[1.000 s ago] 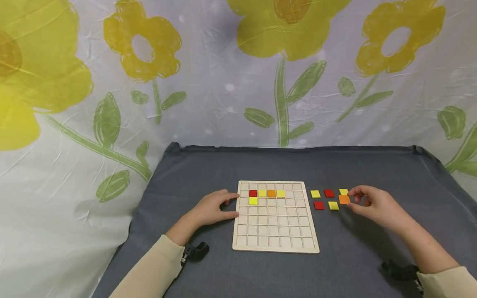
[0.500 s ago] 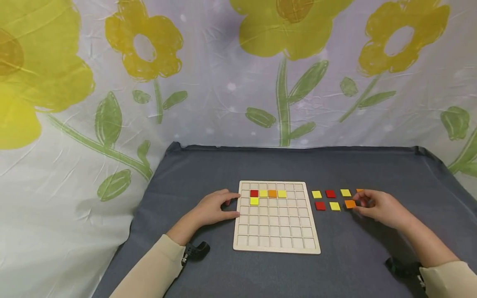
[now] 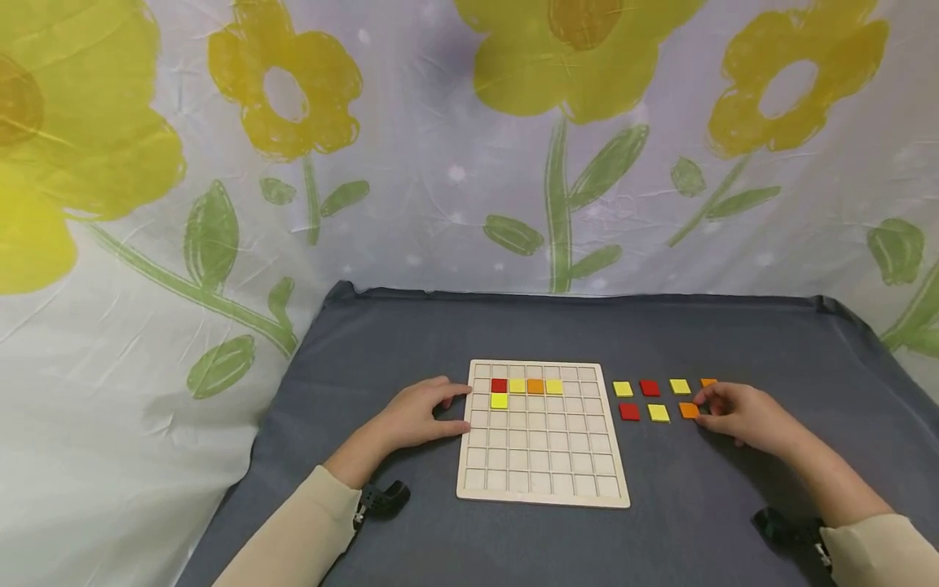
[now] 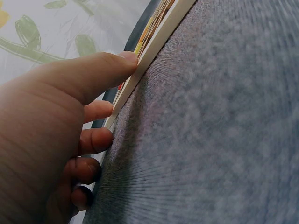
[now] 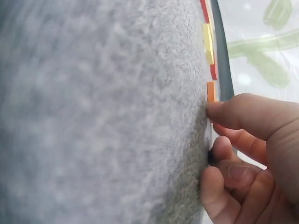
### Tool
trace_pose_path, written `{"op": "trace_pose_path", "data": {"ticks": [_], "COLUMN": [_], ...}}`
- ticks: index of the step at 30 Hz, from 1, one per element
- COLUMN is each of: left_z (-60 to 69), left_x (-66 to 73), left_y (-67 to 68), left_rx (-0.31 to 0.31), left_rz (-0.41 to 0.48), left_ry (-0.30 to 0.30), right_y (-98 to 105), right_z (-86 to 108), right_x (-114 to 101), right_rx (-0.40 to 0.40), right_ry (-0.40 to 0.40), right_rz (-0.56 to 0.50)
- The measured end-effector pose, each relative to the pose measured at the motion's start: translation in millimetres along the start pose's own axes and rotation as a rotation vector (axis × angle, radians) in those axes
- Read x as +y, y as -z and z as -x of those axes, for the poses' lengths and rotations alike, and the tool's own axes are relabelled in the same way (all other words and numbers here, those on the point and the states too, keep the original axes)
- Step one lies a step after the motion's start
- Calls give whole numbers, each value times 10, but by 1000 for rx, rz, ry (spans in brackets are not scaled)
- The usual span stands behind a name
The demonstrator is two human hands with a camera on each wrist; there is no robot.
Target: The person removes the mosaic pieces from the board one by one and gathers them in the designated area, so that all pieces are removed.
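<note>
Flowered backdrop [image 3: 411,163] | left hand [image 3: 413,414]: touches board [image 3: 539,456] | right hand [image 3: 747,416]: touches orange tile [image 3: 687,411]

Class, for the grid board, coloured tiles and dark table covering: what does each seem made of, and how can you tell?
Grid board: probably wood, matt; pale tan surface and edge.
Coloured tiles: perhaps painted wood or plastic, smooth-looking; flat, even colour leaves it open.
Dark table covering: likely woven cloth, matt; fine ribbed texture close up.
</note>
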State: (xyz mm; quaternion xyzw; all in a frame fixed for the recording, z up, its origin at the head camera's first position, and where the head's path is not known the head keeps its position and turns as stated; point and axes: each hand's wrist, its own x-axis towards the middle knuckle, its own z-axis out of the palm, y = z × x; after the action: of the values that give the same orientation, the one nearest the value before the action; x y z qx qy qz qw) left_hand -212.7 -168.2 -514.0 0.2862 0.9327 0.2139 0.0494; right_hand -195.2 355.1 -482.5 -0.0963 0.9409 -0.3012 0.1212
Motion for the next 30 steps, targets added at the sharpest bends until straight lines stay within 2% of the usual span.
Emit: {"op": "trace_pose_path", "data": {"ticks": [5, 19, 24, 30], "left_z": [6, -1, -9, -5], "left_x": [-4, -18, -14, -13], "left_y": [-10, -23, -18, -21], "left_rx": [6, 12, 3, 4], "left_rz": [13, 15, 10, 10], "left_ry": [-10, -16, -6, 5], "right_y": [-12, 8, 29, 34], "right_z": [7, 66, 107, 127], "right_x": [-12, 6, -97, -356], "right_rx": [1, 26, 66, 107], "right_ry": [-25, -22, 5, 35], "right_rz": [-6, -54, -50, -20]}}
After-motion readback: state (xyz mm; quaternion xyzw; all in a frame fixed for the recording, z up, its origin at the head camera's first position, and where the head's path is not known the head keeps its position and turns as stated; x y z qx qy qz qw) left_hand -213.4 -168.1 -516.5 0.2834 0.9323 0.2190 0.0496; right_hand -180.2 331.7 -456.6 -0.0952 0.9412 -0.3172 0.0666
